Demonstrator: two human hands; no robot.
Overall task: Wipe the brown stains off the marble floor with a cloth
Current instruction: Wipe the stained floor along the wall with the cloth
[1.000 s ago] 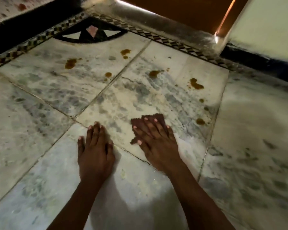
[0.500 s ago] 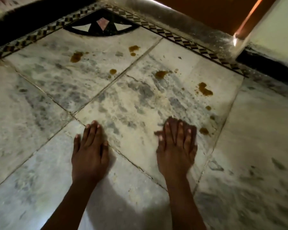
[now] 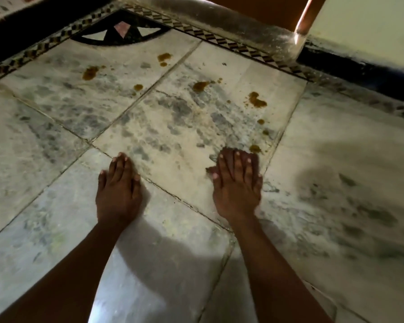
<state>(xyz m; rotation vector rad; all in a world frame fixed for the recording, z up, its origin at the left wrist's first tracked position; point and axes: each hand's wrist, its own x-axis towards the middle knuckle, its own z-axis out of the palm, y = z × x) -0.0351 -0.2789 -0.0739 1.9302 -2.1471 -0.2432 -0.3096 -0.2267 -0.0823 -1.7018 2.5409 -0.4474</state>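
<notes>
Several brown stains dot the grey-white marble floor (image 3: 173, 141): a large one (image 3: 90, 72) at the far left, a double blob (image 3: 257, 101) at the right, and a small one (image 3: 255, 148) just past my right fingertips. My right hand (image 3: 237, 183) presses flat on a dark cloth (image 3: 254, 157), which shows only at the edges of my fingers. My left hand (image 3: 119, 192) lies flat on the bare floor, fingers together, holding nothing.
A checkered inlay border (image 3: 219, 39) and a black triangular inlay (image 3: 121, 31) edge the floor at the back. Behind them run a raised stone threshold (image 3: 231, 17) and a pale wall with a black skirting (image 3: 359, 68) at the right.
My right hand has slid the cloth to the right across the tile, from the middle to just below the small stain. My left hand has stayed planted.
</notes>
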